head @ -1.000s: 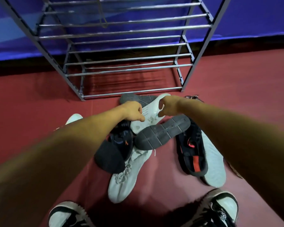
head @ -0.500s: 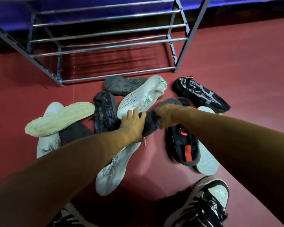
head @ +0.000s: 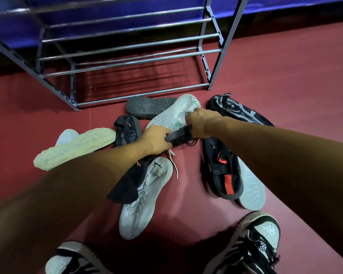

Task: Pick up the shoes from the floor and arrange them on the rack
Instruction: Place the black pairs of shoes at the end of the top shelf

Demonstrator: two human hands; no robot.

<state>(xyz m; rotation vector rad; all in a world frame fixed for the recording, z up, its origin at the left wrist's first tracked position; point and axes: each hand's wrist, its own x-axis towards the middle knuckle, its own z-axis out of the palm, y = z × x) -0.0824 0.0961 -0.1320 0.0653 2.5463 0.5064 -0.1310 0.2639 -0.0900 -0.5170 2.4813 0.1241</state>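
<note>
The red floor (head: pixel 285 76) fills most of the frame. The rack (head: pixel 142 94) stands at the upper left and centre, its bars as bare as they were a second ago, so nothing has been arranged yet. Below it, across the middle of the frame, the shoes lie heaped as before: a pale upturned sole (head: pixel 73 147) at the left, a black shoe with a red tab (head: pixel 224 175) at the right and a white laced shoe (head: pixel 145 198) at lower centre.

The change is at the top of the heap. A second ago both hands were on the white shoe with the green mark (head: pixel 166 117), and the dark shoe (head: pixel 177 136) lay sole-up just below them. Half a second ago they had moved onto the dark shoe, the left fingers spread over it. Now the left hand (head: pixel 156 140) has curled its fingers round the near end. The right hand (head: pixel 203 123) is closed over the far end, pressed against the white shoe's collar (its fingertips are hidden, so this grip looks likely rather than certain). The dark shoe has turned between them, with no sole showing.

I judge the grasp is made. The shoe is still low in the heap, and the lift to the rack comes next.
</note>
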